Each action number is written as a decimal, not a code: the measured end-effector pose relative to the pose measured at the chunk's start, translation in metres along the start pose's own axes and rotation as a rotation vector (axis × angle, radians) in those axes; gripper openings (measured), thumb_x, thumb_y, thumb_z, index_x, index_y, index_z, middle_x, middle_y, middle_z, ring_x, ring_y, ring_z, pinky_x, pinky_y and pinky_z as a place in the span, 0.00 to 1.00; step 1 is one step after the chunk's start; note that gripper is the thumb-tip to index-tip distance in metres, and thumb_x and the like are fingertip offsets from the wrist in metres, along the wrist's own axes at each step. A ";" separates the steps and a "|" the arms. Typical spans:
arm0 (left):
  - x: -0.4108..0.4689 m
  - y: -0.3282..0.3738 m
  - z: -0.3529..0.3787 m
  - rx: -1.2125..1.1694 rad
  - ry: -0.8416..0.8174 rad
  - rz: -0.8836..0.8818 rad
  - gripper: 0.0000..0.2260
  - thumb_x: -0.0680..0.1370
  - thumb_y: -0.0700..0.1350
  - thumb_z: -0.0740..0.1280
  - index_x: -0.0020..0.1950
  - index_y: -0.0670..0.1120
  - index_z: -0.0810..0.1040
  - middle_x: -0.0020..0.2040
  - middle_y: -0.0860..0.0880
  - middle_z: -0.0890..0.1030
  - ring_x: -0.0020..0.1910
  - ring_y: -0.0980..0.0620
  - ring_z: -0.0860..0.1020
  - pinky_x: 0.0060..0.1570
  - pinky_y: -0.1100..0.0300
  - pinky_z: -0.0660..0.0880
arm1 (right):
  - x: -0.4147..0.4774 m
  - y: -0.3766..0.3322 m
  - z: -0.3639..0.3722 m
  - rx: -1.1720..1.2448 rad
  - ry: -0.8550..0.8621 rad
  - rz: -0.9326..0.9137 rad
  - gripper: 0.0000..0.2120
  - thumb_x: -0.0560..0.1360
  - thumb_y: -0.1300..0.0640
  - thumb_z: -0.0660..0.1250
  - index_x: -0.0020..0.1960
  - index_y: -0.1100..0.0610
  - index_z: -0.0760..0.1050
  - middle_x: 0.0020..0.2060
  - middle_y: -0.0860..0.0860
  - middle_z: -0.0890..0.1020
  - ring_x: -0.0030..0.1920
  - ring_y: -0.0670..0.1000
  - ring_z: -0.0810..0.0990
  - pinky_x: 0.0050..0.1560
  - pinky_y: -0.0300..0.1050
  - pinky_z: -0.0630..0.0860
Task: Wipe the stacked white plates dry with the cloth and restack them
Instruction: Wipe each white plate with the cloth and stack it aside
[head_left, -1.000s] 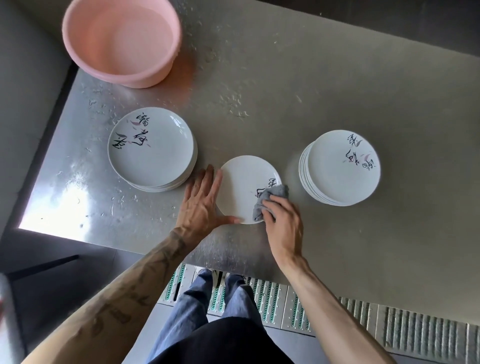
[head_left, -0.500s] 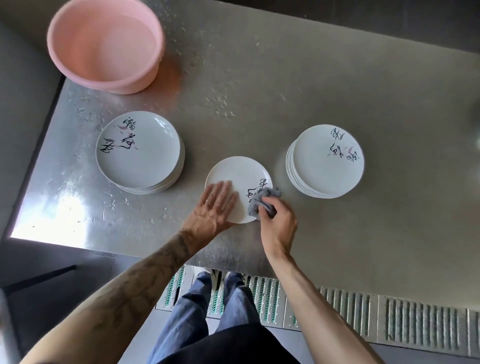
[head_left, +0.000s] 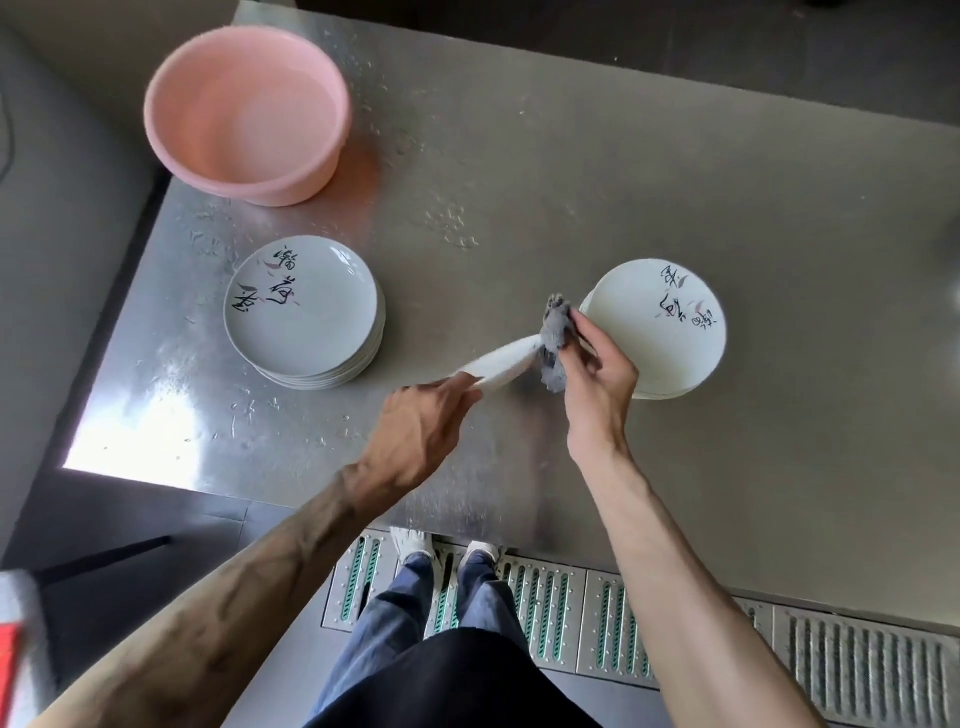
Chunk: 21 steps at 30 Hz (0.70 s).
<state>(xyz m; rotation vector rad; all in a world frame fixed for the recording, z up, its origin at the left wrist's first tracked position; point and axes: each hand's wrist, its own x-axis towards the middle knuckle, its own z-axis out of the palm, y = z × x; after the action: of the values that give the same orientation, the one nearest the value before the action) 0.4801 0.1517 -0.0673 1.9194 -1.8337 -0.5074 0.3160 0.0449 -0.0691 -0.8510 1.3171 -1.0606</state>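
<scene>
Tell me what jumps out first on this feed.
The plate at centre, tilted nearly edge-on between the left hand gripping its near rim and the right hand pinching the grey cloth at its far rim. A left stack and right stack flank it; a pink basin stands at far left.

Black brush-written characters (pinkish strokes run among them) stand on the top plate of the left stack at 9 o'clock and of the right stack at 3 o'clock; none can be read.
</scene>
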 end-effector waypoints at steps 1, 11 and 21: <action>0.000 0.003 -0.004 -0.085 0.009 -0.032 0.14 0.85 0.53 0.59 0.45 0.46 0.75 0.31 0.50 0.74 0.26 0.45 0.71 0.28 0.57 0.62 | -0.001 -0.006 0.003 -0.047 -0.031 -0.057 0.17 0.78 0.70 0.69 0.65 0.61 0.80 0.60 0.54 0.84 0.60 0.47 0.83 0.62 0.39 0.76; -0.023 0.017 -0.026 -1.017 0.009 -0.445 0.17 0.83 0.49 0.65 0.53 0.34 0.82 0.42 0.34 0.82 0.41 0.47 0.78 0.43 0.40 0.80 | -0.033 -0.017 0.016 -0.642 -0.283 -0.609 0.16 0.78 0.70 0.67 0.63 0.61 0.82 0.60 0.52 0.82 0.61 0.50 0.81 0.65 0.50 0.77; -0.031 0.001 -0.034 -1.159 0.026 -0.468 0.14 0.85 0.46 0.64 0.55 0.35 0.82 0.45 0.42 0.83 0.44 0.50 0.79 0.45 0.56 0.79 | -0.059 -0.035 0.036 -0.752 -0.432 -0.790 0.14 0.78 0.61 0.71 0.63 0.57 0.83 0.62 0.51 0.80 0.62 0.48 0.80 0.66 0.41 0.74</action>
<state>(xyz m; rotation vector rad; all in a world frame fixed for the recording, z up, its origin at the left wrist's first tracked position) 0.4964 0.1844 -0.0391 1.4175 -0.6784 -1.3115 0.3502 0.0861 -0.0130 -2.1578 0.9974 -0.8529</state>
